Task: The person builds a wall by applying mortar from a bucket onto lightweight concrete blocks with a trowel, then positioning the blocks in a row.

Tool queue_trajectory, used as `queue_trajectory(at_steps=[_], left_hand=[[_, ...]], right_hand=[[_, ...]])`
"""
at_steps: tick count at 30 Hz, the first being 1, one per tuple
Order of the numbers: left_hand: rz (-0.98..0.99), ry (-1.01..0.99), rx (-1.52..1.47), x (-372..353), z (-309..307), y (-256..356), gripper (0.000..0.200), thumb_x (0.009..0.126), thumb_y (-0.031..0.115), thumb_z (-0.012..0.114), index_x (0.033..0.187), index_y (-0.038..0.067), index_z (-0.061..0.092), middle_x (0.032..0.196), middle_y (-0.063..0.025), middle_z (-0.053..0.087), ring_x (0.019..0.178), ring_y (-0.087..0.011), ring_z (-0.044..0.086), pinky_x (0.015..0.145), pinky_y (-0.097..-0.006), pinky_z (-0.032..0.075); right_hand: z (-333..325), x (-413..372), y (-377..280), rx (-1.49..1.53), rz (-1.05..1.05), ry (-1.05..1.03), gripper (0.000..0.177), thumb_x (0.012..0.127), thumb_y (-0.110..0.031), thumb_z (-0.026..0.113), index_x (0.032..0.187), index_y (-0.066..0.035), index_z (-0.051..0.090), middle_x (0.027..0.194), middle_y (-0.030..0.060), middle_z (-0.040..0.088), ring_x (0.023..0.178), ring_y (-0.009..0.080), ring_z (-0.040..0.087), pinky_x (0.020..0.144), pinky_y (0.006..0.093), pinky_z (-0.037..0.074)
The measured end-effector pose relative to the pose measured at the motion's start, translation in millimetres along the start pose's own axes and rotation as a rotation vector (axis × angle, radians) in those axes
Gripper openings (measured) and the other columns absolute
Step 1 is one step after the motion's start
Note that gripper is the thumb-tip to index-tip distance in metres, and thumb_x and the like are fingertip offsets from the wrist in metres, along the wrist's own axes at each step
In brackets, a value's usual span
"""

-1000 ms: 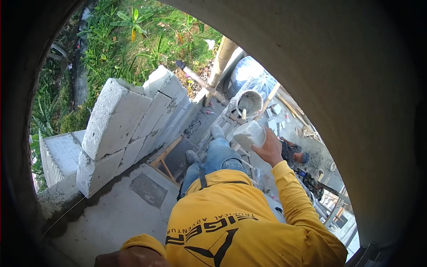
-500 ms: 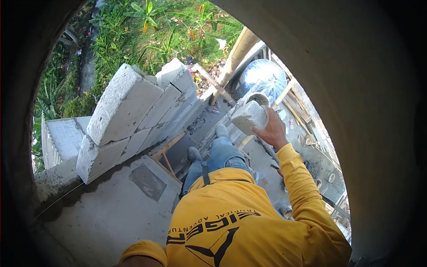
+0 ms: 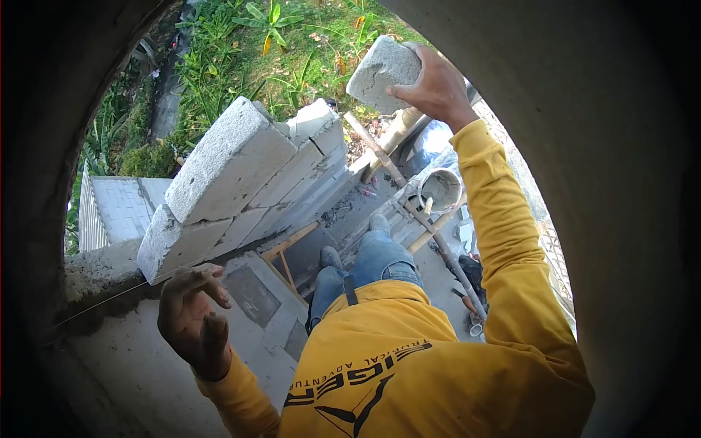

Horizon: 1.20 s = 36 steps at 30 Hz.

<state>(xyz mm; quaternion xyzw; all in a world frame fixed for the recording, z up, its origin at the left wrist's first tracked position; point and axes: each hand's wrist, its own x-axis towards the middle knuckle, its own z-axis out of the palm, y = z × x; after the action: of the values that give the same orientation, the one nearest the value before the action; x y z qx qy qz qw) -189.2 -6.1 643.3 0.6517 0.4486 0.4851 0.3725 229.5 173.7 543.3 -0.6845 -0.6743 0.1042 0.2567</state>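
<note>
My right hand grips a rough pale block piece by its right side, held up at the top of the view over the greenery. Lower left, my left hand is raised with its fingers apart and curved, holding nothing. Just above that hand stands a wall of light blocks, with a notch in its top course. A thin string runs along the wall's base. The bucket sits below my right hand, with a handle sticking out of it.
Bamboo poles cross behind the planks by my feet. A wooden frame leans beside the wall. Tools and small containers lie on the lower floor at right. A tiled roof shows at left, with grass and plants beyond.
My right hand has lifted the block piece up and slightly left, away from the bucket. My left hand has come up into view, fingers apart. The view has shifted slightly.
</note>
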Motion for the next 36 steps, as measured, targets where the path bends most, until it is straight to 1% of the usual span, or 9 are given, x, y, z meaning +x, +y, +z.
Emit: queue_trajectory(at_steps=[4, 6, 11, 15, 18, 19, 27, 28, 36], left_hand=[[0.057, -0.018, 0.251, 39.0, -6.6, -14.7, 0.047, 0.094, 0.029, 0.078, 0.125, -0.003, 0.064, 0.105, -0.0135, 0.068, 0.092, -0.0191, 0.064, 0.091, -0.0365, 0.052], [0.143, -0.045, 0.399, 68.0, -3.2, -18.5, 0.044, 0.094, 0.023, 0.078, 0.126, -0.003, 0.064, 0.110, -0.0141, 0.069, 0.101, -0.0216, 0.065, 0.095, -0.0384, 0.052], [0.186, -0.102, 0.576, 129.5, 24.3, -25.9, 0.053, 0.093, 0.028, 0.078, 0.133, -0.003, 0.061, 0.127, -0.0170, 0.068, 0.120, -0.0254, 0.064, 0.105, -0.0409, 0.048], [0.202, -0.146, 0.680, 177.2, 39.8, -46.3, 0.062, 0.091, 0.032, 0.080, 0.138, -0.003, 0.059, 0.134, -0.0200, 0.066, 0.128, -0.0285, 0.062, 0.110, -0.0438, 0.045], [0.129, -0.177, 0.714, 208.6, 53.6, -66.4, 0.076, 0.086, 0.040, 0.082, 0.141, -0.006, 0.056, 0.140, -0.0283, 0.060, 0.132, -0.0390, 0.058, 0.114, -0.0459, 0.043], [0.158, -0.205, 0.804, 217.4, 56.3, -73.3, 0.081, 0.087, 0.041, 0.083, 0.144, -0.008, 0.052, 0.141, -0.0279, 0.060, 0.134, -0.0351, 0.057, 0.115, -0.0453, 0.042], [0.007, -0.369, 0.916, 255.0, 81.9, -86.4, 0.102, 0.078, 0.052, 0.086, 0.147, -0.012, 0.047, 0.144, -0.0318, 0.056, 0.137, -0.0378, 0.055, 0.117, -0.0414, 0.040], [0.008, -0.378, 0.902, 256.4, 81.9, -88.2, 0.103, 0.077, 0.052, 0.087, 0.146, -0.013, 0.047, 0.140, -0.0311, 0.059, 0.135, -0.0373, 0.057, 0.116, -0.0419, 0.041], [-0.048, -0.555, 0.827, 257.2, 81.5, -83.9, 0.080, 0.075, 0.049, 0.088, 0.124, -0.011, 0.067, 0.115, -0.0241, 0.072, 0.109, -0.0324, 0.069, 0.099, -0.0411, 0.052]], right_hand=[[26.3, 70.5, 21.7, 0.087, -0.112, -0.066, 0.089, 0.067, -0.033, 0.094, 0.139, 0.001, 0.055, 0.122, 0.0193, 0.067, 0.115, 0.0298, 0.066, 0.104, 0.0388, 0.050], [42.5, 107.5, 28.9, 0.372, -0.252, -0.137, 0.091, 0.066, -0.032, 0.095, 0.141, 0.000, 0.054, 0.127, 0.0191, 0.064, 0.118, 0.0299, 0.063, 0.105, 0.0377, 0.049], [36.1, 138.5, 0.1, 0.404, -0.429, -0.194, 0.101, 0.061, -0.031, 0.098, 0.144, 0.000, 0.051, 0.134, 0.0190, 0.061, 0.121, 0.0301, 0.060, 0.108, 0.0360, 0.048], [42.8, 160.9, -24.2, 0.411, -0.558, -0.281, 0.094, 0.056, -0.028, 0.096, 0.138, 0.001, 0.059, 0.122, 0.0180, 0.068, 0.105, 0.0282, 0.067, 0.101, 0.0362, 0.052], [10.0, 142.3, -66.9, 0.307, -0.689, -0.312, 0.087, 0.054, -0.024, 0.094, 0.131, 0.002, 0.065, 0.111, 0.0171, 0.073, 0.095, 0.0272, 0.070, 0.094, 0.0366, 0.055], [13.0, 144.8, -73.2, 0.262, -0.677, -0.336, 0.086, 0.052, -0.024, 0.093, 0.130, 0.002, 0.066, 0.109, 0.0172, 0.074, 0.095, 0.0270, 0.071, 0.091, 0.0366, 0.055], [22.7, 148.2, -97.1, 0.187, -0.719, -0.488, 0.081, 0.051, -0.021, 0.091, 0.125, 0.001, 0.068, 0.107, 0.0160, 0.074, 0.092, 0.0285, 0.072, 0.089, 0.0364, 0.056], [21.8, 147.4, -98.2, 0.178, -0.657, -0.547, 0.087, 0.050, -0.028, 0.094, 0.127, 0.000, 0.069, 0.114, 0.0189, 0.074, 0.103, 0.0346, 0.072, 0.095, 0.0395, 0.055], [38.4, 143.6, -97.7, 0.194, -0.745, -0.588, 0.080, 0.051, -0.024, 0.094, 0.123, 0.001, 0.070, 0.110, 0.0184, 0.075, 0.099, 0.0337, 0.072, 0.092, 0.0389, 0.055]])
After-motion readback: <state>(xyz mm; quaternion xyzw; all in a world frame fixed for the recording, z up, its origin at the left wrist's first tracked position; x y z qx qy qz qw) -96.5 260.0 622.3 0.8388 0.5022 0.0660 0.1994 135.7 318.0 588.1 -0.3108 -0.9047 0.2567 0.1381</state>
